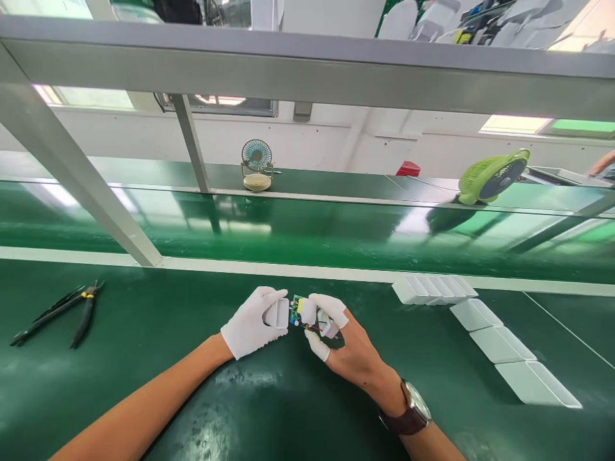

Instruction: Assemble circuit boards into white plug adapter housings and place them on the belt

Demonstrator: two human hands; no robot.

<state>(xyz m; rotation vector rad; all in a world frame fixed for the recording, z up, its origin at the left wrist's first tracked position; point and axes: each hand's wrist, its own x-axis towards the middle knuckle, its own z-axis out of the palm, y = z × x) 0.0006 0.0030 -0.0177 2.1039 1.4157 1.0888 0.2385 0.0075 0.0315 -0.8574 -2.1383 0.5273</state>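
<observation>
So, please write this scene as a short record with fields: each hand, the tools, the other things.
left hand: white glove, grip on white plastic shell
right hand: white finger cots, grip on small green circuit board
tools: black pliers on green bench mat, far left
row: white plastic housings, right
back: two small fans

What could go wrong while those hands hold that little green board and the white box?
1. The circuit board is pinched only by the fingertips of the right hand, so it might slip onto the bench.
2. Its thin wires look exposed and could snag or bend against the white shell in the left hand.
</observation>
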